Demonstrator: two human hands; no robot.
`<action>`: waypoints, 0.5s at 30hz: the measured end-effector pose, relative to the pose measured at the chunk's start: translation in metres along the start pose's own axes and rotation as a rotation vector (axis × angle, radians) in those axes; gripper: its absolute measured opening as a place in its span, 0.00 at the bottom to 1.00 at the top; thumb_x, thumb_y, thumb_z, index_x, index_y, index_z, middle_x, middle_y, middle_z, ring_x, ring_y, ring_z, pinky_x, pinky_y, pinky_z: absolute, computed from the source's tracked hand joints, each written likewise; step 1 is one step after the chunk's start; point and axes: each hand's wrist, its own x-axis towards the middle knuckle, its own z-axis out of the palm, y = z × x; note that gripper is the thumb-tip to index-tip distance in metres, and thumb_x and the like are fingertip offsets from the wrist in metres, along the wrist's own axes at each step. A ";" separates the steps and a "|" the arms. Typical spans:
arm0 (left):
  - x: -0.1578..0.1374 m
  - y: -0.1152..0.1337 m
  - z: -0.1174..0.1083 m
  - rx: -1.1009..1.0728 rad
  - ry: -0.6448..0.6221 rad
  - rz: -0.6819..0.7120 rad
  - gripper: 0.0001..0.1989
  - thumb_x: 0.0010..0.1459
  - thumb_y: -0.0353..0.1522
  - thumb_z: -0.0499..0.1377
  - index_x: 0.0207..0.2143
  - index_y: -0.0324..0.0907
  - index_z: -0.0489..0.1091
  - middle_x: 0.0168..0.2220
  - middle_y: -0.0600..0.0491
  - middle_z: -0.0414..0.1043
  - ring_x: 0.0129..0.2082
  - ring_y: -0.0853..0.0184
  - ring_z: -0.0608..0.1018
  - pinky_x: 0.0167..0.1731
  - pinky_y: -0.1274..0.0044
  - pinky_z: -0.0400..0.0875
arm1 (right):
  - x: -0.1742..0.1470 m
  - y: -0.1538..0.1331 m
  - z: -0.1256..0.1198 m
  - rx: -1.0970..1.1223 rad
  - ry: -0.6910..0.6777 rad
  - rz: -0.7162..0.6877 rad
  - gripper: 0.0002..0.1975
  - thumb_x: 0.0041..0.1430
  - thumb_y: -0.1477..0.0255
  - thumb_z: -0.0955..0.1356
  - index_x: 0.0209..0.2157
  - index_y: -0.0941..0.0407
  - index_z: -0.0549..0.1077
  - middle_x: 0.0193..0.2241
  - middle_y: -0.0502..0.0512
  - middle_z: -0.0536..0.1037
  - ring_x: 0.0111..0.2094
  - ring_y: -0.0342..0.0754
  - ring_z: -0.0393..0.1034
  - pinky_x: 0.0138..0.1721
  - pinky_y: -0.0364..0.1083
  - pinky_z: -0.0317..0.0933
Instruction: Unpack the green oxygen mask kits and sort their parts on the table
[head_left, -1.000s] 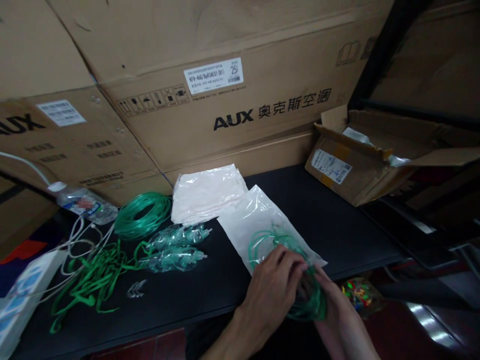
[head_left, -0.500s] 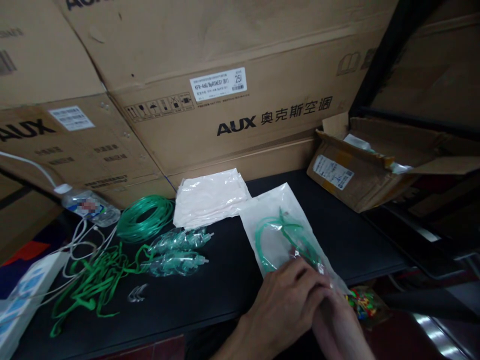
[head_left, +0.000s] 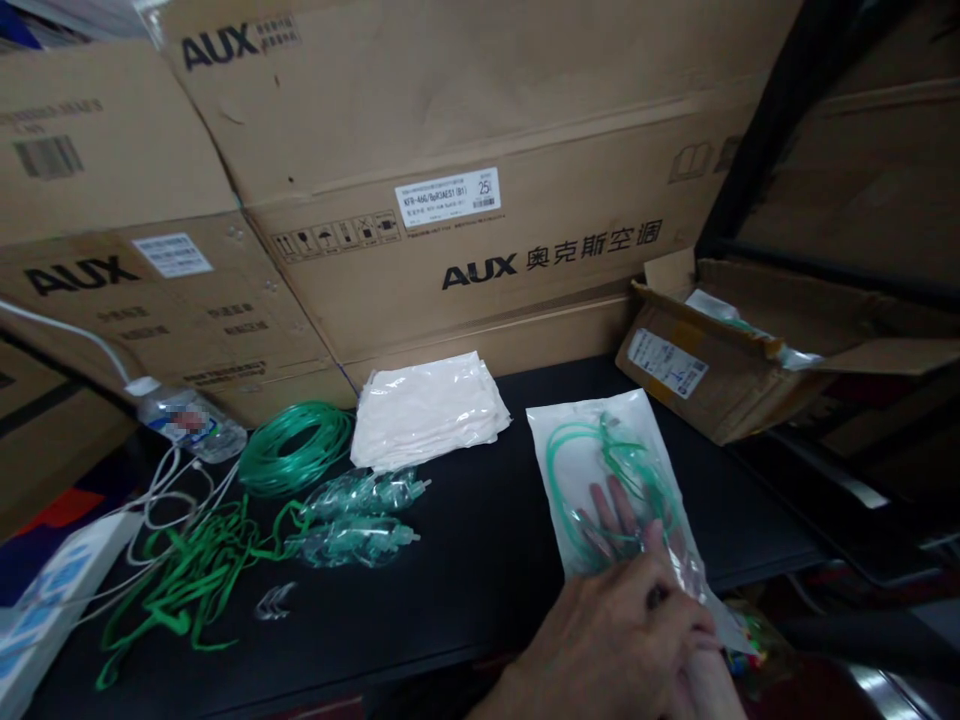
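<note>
A clear plastic bag (head_left: pixel 551 430) holds green tubing (head_left: pixel 559 470) in a loop, with clear green parts beside it. The fingers of my left hand (head_left: pixel 600 630) are curled on the bag near its lower end. Through the film show the stretched, spread fingers of my right hand (head_left: pixel 616 505). Whether they are inside the bag or under it, I cannot tell, and my left hand covers much of that hand.
A stack of white bags (head_left: pixel 427 410) lies behind. To the left are a green tubing coil (head_left: pixel 289 450), wrapped green masks (head_left: pixel 360 540), tangled green straps (head_left: pixel 180 590), metal strips (head_left: pixel 275 602), a bottle (head_left: pixel 195 420) and a power strip (head_left: pixel 60 600). An open carton (head_left: pixel 675 370) stands right.
The view has shifted slightly. The bag has moved right and lower, away from the white stack. My right fingers, mostly hidden before, now show spread through the film.
</note>
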 end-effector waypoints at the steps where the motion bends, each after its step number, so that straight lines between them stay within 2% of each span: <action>1: -0.006 -0.001 0.001 -0.002 0.045 -0.002 0.07 0.68 0.32 0.61 0.47 0.42 0.73 0.45 0.49 0.77 0.40 0.62 0.82 0.38 0.74 0.81 | 0.001 -0.002 0.000 0.052 0.007 0.019 0.25 0.63 0.45 0.66 0.57 0.39 0.76 0.62 0.47 0.74 0.65 0.57 0.63 0.62 0.55 0.61; 3: -0.022 -0.005 0.003 -0.008 0.180 -0.068 0.09 0.67 0.30 0.61 0.49 0.44 0.72 0.45 0.49 0.76 0.42 0.61 0.81 0.42 0.70 0.80 | 0.001 -0.005 -0.002 0.178 0.045 0.038 0.26 0.61 0.46 0.68 0.56 0.42 0.77 0.61 0.53 0.75 0.65 0.58 0.64 0.65 0.58 0.56; 4: -0.032 -0.008 0.005 -0.017 0.259 -0.148 0.13 0.65 0.30 0.63 0.51 0.45 0.71 0.46 0.48 0.75 0.44 0.59 0.80 0.43 0.68 0.80 | 0.001 -0.008 -0.004 0.220 0.065 0.033 0.26 0.61 0.47 0.69 0.56 0.43 0.77 0.60 0.55 0.76 0.65 0.59 0.64 0.65 0.60 0.54; 6: -0.049 -0.012 0.009 -0.054 0.364 -0.394 0.24 0.59 0.32 0.67 0.57 0.45 0.68 0.49 0.46 0.73 0.44 0.58 0.79 0.42 0.66 0.80 | 0.000 -0.012 -0.006 0.240 0.097 -0.006 0.25 0.59 0.50 0.72 0.55 0.45 0.77 0.59 0.58 0.77 0.64 0.61 0.65 0.66 0.64 0.51; 8: -0.057 -0.014 0.011 -0.129 0.336 -0.624 0.29 0.55 0.35 0.69 0.58 0.44 0.67 0.47 0.46 0.74 0.40 0.59 0.79 0.39 0.67 0.79 | -0.001 -0.016 -0.005 0.211 0.113 -0.035 0.25 0.57 0.54 0.74 0.55 0.47 0.78 0.59 0.60 0.76 0.64 0.62 0.65 0.67 0.66 0.49; 10: -0.056 -0.013 0.012 -0.203 0.211 -0.768 0.19 0.56 0.35 0.68 0.51 0.43 0.74 0.39 0.50 0.76 0.34 0.61 0.78 0.37 0.69 0.76 | -0.003 -0.016 -0.004 0.179 0.123 -0.029 0.26 0.52 0.59 0.78 0.53 0.47 0.79 0.60 0.59 0.76 0.65 0.62 0.64 0.67 0.67 0.47; 12: -0.048 -0.011 0.011 -0.245 0.107 -0.839 0.06 0.60 0.34 0.64 0.39 0.42 0.78 0.32 0.53 0.76 0.32 0.62 0.78 0.36 0.71 0.72 | -0.006 -0.014 -0.005 0.147 0.124 -0.016 0.27 0.48 0.65 0.80 0.52 0.47 0.79 0.60 0.58 0.77 0.66 0.63 0.62 0.67 0.67 0.48; 15: -0.038 -0.013 0.010 -0.292 0.076 -0.910 0.06 0.61 0.32 0.62 0.34 0.40 0.78 0.28 0.54 0.75 0.29 0.64 0.77 0.31 0.75 0.66 | -0.012 -0.005 -0.018 0.093 0.119 -0.012 0.28 0.46 0.68 0.80 0.52 0.45 0.79 0.59 0.58 0.77 0.65 0.62 0.64 0.65 0.64 0.56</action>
